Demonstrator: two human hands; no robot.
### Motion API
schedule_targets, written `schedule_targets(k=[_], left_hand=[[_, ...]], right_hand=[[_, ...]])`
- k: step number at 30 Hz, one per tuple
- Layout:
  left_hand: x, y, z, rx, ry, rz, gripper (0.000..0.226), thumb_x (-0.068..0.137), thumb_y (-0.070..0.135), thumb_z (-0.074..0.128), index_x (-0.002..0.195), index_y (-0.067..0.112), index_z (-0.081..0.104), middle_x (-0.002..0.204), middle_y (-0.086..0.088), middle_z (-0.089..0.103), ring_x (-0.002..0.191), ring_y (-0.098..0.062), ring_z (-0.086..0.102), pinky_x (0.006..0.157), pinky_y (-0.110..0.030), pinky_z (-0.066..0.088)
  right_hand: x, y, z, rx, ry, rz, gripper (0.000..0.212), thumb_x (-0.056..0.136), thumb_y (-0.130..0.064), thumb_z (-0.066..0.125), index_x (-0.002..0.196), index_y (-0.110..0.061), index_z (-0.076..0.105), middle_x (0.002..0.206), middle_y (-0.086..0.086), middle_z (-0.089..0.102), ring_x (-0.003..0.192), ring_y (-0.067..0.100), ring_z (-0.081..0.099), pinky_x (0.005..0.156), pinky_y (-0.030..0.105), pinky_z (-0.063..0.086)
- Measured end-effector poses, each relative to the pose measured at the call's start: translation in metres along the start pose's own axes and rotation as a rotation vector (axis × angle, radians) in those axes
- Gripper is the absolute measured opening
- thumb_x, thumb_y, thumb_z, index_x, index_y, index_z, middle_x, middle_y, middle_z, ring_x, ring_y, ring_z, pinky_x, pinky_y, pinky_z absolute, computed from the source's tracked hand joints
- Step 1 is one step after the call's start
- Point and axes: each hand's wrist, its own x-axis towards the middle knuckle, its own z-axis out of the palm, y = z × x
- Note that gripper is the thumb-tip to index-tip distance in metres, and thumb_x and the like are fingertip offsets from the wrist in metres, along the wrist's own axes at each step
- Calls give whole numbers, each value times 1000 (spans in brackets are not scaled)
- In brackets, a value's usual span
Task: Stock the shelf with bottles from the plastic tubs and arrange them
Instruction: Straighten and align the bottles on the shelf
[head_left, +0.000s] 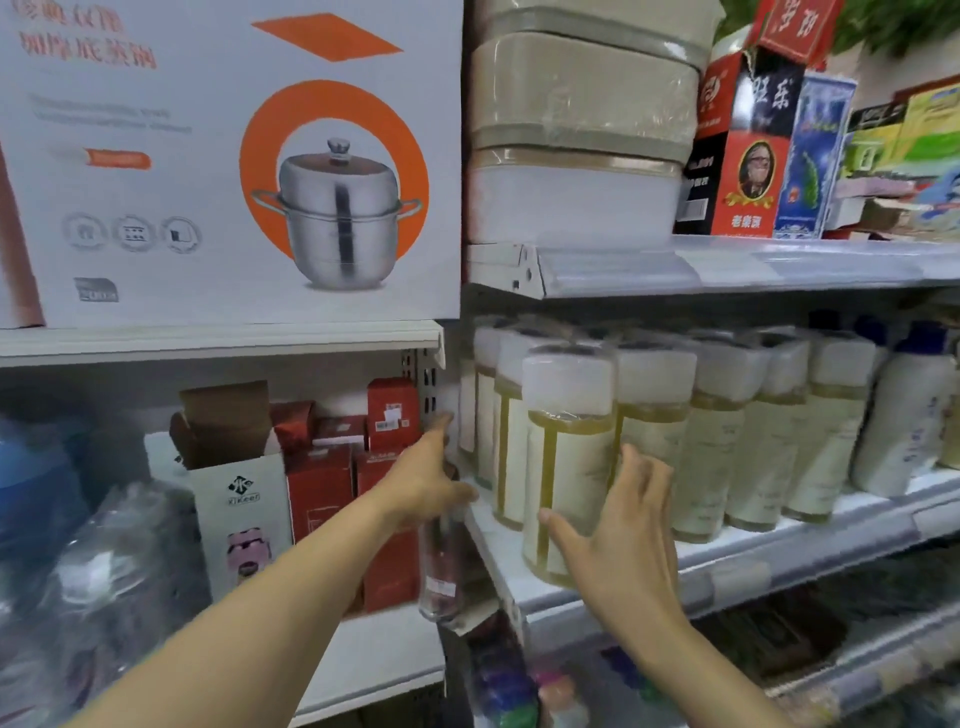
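The right hand (618, 540) is spread wide, fingers apart, its palm against the front bottle (569, 467) on the shelf (779, 551). The thumb lies low across the bottle's pale label and the fingertips reach up its right side; the hand does not close round it. This bottle holds yellow liquid under a white cap wrapped in clear film, and stands upright at the shelf's front edge, just ahead of the others.

Behind and to the right of that hand, a row of like bottles (722, 436) stands upright, shoulder to shoulder, running back along the shelf. Past them, farther right, stands a white bottle (904, 426) with a dark blue cap.

The left hand (426, 475) is to the left of the shelf's end, near the upright post (428, 384). Its fingers curl downward over the top of a clear glass bottle (441, 566), which hangs below the hand with a small label near its bottom. How firm the grip is I cannot tell, as the fingers hide the neck.

Left of this hand, red boxes (322, 488) and a white carton (241, 514) sit on a lower shelf. Above it stands a large box (228, 156) picturing a steel pot.
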Motion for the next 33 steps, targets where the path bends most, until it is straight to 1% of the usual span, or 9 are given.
schedule_targets(k=[1,2,4,6,12,15,20,27,33], left_hand=[[6,-2,-4,26,-31,19,98,82,6,71,153,26,7,150,-6,38,123,-21,51,87,-21,49],[11,-3,-8,44,-60,35,98,83,6,70,153,26,6,149,-7,39,121,-21,53,86,-21,49],[23,-5,-13,68,-107,57,101,82,9,71,153,30,3,153,-7,32,130,-25,46,101,-33,46],[32,-4,-16,73,-158,70,104,82,11,71,153,33,-1,157,-6,24,137,-27,37,109,-42,39],[47,2,-3,23,-222,133,106,80,10,74,153,27,-1,156,-2,25,141,-23,28,111,-34,30],[50,0,2,-38,-251,136,110,79,8,74,152,27,-6,156,-1,24,142,-22,27,112,-36,29],[54,-1,5,-43,-230,145,107,77,11,76,152,25,0,153,0,30,141,-21,28,113,-39,29],[58,1,7,-5,-240,86,115,78,14,76,152,24,-11,159,-2,19,145,-23,22,117,-41,25],[61,0,8,-5,-242,67,116,77,13,77,152,25,-10,158,-2,21,144,-25,24,117,-44,26]], right_hand=[[-2,-6,6,-14,24,33,98,71,-42,78,139,-21,10,134,0,17,125,22,36,102,39,41],[-4,-10,12,-28,49,64,98,71,-41,78,139,-19,10,133,2,17,124,22,36,100,38,41],[-7,-17,21,-66,86,116,99,73,-42,76,140,-18,7,132,2,17,125,23,34,99,36,40],[-8,-22,26,-110,108,155,99,76,-44,73,142,-18,4,135,5,17,126,24,34,100,36,39],[-6,-29,34,-169,124,233,98,82,-49,64,142,-21,-9,142,6,17,131,22,30,99,34,40],[-5,-30,34,-154,120,245,99,82,-49,63,141,-22,-11,145,5,17,133,21,31,98,35,41],[-4,-30,33,-126,112,241,99,83,-46,64,144,-22,-11,147,3,14,135,20,29,102,35,38],[-2,-25,35,-97,139,218,98,82,-41,68,142,-26,-8,146,3,18,134,22,31,100,40,40],[-1,-24,35,-86,136,204,100,81,-40,68,142,-26,-9,145,3,18,134,21,30,101,42,41]])
